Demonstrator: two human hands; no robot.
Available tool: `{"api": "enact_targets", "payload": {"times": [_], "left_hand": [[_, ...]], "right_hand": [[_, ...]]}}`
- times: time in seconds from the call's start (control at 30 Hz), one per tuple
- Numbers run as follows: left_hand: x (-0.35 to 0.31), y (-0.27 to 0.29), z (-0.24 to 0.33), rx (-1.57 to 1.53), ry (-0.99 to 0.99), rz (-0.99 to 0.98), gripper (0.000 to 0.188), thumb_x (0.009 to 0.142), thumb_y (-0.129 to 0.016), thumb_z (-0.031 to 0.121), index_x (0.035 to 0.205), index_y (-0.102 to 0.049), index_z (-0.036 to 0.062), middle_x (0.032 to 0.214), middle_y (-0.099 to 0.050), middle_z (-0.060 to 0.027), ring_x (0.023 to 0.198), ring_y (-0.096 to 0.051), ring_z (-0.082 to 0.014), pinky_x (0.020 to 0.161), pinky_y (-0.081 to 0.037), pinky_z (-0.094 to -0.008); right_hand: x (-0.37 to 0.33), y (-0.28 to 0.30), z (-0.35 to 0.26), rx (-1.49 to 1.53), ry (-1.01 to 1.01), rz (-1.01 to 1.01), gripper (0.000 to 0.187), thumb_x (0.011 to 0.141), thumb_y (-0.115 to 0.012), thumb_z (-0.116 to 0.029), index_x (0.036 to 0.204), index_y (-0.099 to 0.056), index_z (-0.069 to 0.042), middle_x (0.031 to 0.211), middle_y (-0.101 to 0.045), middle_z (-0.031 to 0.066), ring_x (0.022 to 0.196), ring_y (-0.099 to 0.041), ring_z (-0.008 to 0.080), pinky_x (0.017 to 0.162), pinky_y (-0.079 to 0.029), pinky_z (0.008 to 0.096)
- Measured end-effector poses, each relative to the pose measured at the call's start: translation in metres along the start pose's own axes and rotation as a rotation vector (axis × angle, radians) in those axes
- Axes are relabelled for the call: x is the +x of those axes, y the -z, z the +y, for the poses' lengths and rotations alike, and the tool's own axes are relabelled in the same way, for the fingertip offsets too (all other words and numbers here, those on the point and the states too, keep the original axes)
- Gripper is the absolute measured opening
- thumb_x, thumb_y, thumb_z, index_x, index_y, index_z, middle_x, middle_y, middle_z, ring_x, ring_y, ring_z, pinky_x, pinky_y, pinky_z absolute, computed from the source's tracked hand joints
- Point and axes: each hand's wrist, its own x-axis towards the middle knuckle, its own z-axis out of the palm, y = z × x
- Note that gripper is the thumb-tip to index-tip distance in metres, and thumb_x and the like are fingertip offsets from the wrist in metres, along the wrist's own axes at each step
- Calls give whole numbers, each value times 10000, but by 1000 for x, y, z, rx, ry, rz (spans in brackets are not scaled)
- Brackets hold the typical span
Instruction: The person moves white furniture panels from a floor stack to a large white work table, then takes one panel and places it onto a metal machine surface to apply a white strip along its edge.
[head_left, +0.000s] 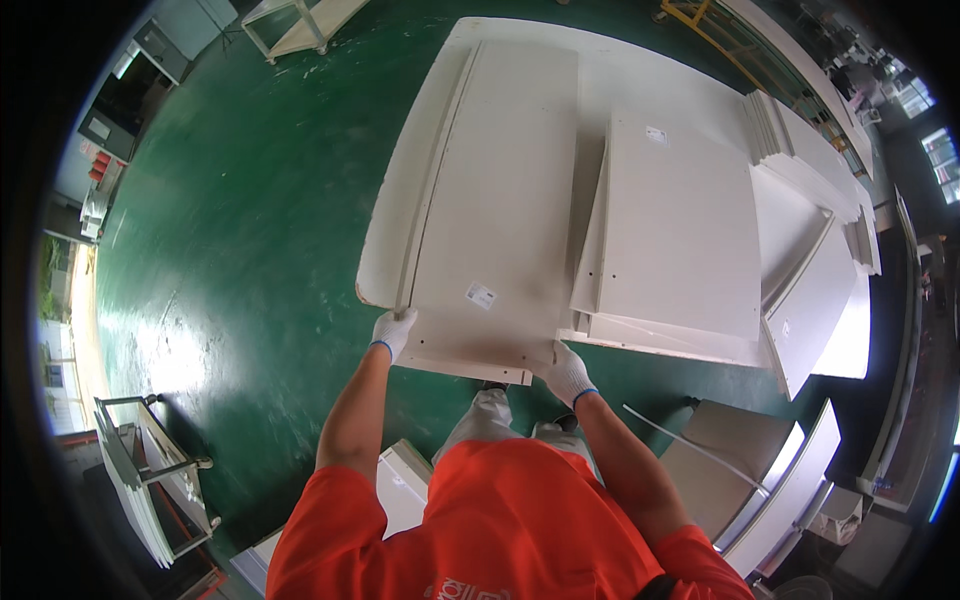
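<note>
A long off-white board (500, 180) with a small label and a few dark holes lies lengthwise away from me, its near end sticking out past the table edge. My left hand (394, 332), in a white glove with a blue cuff, is closed on the board's near left corner. At the near right corner my right hand (566, 375), gloved the same way, grips the board's edge; its fingertips are partly hidden. Under the near end, the edge of at least one more board shows. To the right rests a stack of similar boards (680, 230), slightly askew.
The boards lie on a large white tabletop (400, 170) with rounded corners. More stacked panels (800, 150) and a leaning board (800, 300) sit at its right. A cart (150, 470) with panels stands at lower left. Boards (735, 450) lie at lower right on the green floor (250, 200).
</note>
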Motion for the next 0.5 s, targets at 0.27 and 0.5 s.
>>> {"api": "enact_targets", "payload": {"times": [0.27,0.5], "left_hand": [[-100,42,-97,90,-13,-237,590,975,-699,465,1222,-681,-71,1169,-746,-203,1050,-713,-285,936,-536,-409],[-244,-60,-147,71,178,-692,668,970,-702,517,1204,-663,-107,1080,-732,-174,901,-732,-250,759,-593,-365]], "right_hand": [[-89,-88,101,601,-248,189,431,896,-784,-198,1218,-674,67,1074,-722,118,986,-687,205,825,-563,336],[-161,-169,264,1327,51,687,293,1014,-689,-184,1247,-623,-19,1110,-696,87,955,-700,247,814,-599,436]]}}
